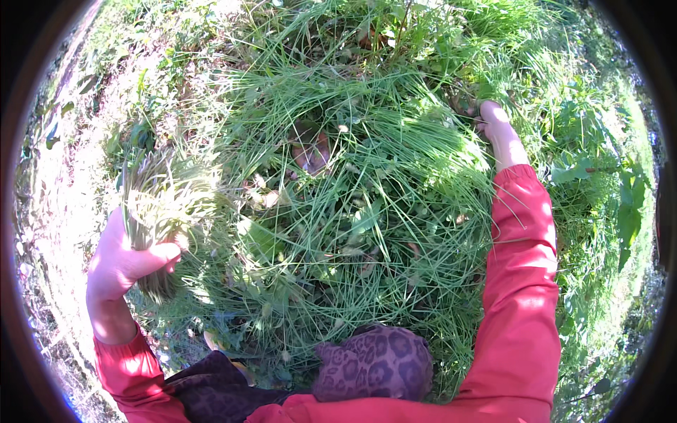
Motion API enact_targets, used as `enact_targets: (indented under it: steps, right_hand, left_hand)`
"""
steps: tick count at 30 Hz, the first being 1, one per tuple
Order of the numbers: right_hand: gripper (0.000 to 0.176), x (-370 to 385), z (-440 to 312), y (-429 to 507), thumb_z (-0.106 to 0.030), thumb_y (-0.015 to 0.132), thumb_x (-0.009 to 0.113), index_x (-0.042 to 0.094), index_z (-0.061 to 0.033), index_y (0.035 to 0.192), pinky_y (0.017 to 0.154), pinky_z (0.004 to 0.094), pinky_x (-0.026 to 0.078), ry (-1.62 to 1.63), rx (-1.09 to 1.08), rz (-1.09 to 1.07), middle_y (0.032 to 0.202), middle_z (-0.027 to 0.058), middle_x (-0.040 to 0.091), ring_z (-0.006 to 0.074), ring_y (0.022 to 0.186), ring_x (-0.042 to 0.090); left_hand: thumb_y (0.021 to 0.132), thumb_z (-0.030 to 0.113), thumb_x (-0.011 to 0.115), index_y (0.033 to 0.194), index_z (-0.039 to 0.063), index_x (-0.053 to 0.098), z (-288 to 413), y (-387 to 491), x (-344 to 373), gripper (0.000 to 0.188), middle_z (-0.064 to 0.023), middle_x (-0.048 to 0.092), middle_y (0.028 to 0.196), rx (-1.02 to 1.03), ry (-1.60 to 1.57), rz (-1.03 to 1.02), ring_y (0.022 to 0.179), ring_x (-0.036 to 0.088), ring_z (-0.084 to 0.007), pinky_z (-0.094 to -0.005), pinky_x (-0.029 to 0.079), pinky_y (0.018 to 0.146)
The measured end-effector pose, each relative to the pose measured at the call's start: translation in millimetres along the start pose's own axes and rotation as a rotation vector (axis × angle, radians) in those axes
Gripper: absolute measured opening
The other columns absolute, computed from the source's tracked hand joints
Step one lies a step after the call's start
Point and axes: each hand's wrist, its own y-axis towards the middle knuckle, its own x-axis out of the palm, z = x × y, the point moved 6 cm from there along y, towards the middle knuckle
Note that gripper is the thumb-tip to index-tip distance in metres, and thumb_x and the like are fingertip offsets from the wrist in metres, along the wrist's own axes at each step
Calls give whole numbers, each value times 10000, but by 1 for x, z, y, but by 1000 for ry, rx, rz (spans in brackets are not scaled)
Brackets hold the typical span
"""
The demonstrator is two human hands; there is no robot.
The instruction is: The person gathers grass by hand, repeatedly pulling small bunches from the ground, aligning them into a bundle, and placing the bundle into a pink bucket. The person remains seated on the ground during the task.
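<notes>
My left hand (135,261) is wrapped around a thick bundle of grass (164,206), its thumb across the stems, at the left of the view. Far out at the upper right, my right hand (494,119) reaches down among the grass near the ground. Its fingers are mostly hidden, and whether they grip anything does not show. Long green blades (423,137) lie flattened just left of that hand. Both arms are in red sleeves.
Loose grass stalks (344,254) are strewn over low leafy plants. A brown leaf (313,153) lies among them. My knee in leopard-patterned cloth (378,362) is at the bottom. Broad-leaved weeds (629,206) stand at the far right.
</notes>
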Motion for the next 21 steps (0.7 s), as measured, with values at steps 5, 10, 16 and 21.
enact_targets:
  steps: [5, 10, 16, 21]
  right_hand:
    - [192, -20, 22, -65, -181, 904, 442, 522, -22, 976, 331, 220, 266, 983, 561, -165, 739, 90, 567, 81, 421, 379]
    - [115, -59, 5, -156, -183, 932, 411, 463, -80, 933, 334, 161, 194, 1091, 574, -317, 698, 5, 495, 29, 428, 294]
    - [147, -109, -48, -269, -220, 935, 433, 479, -95, 873, 347, 149, 199, 1018, 508, -378, 657, -23, 473, 17, 434, 295]
    - [178, -127, -123, -341, -246, 929, 446, 508, -88, 876, 366, 160, 213, 835, 415, -552, 652, -9, 497, 15, 435, 298]
  left_hand:
    - [659, 12, 673, 903, -8, 575, 8, 0, -13, 264, -47, 586, 681, 110, 3, -126, 558, 562, -117, -243, 439, 510]
    - [639, 60, 678, 893, -11, 522, 20, -5, -30, 307, -59, 556, 630, 329, -12, -182, 517, 532, -135, -253, 422, 496]
    - [669, 67, 678, 912, 4, 537, 16, -11, -77, 288, -40, 559, 635, 471, -52, -187, 535, 531, -117, -240, 421, 512]
    - [711, 103, 696, 922, -12, 523, -3, -6, -128, 296, -45, 577, 654, 541, -205, -158, 570, 551, -127, -236, 451, 534]
